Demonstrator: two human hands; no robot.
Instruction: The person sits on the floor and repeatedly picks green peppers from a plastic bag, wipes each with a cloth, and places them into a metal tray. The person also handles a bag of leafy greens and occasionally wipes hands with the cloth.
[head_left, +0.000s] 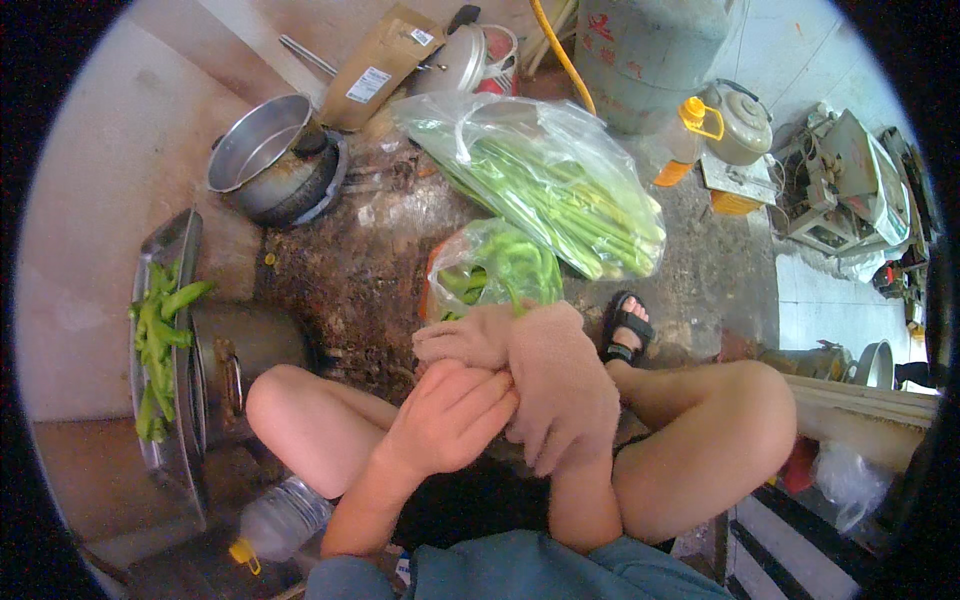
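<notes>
A brownish-pink towel-like cloth (566, 367) is bunched between my hands above my lap. My left hand (454, 412) is bare, its fingers curled against the cloth's near edge. My right hand (574, 427) lies mostly under the cloth, so its fingers are hidden. Just beyond the cloth stands an open clear plastic bag of green peppers (499, 262). Behind it lies a larger clear plastic bag (517, 120) holding long green-stalked vegetables (570, 217). At the left, more green peppers (161, 337) lie on a metal tray (187, 240).
A metal pot (262, 142), a cardboard package (382, 64) and a gas cylinder (645, 60) stand ahead. An oil bottle (675, 154) and a kettle (739, 124) are ahead right. A large plastic bottle (281, 521) lies at lower left.
</notes>
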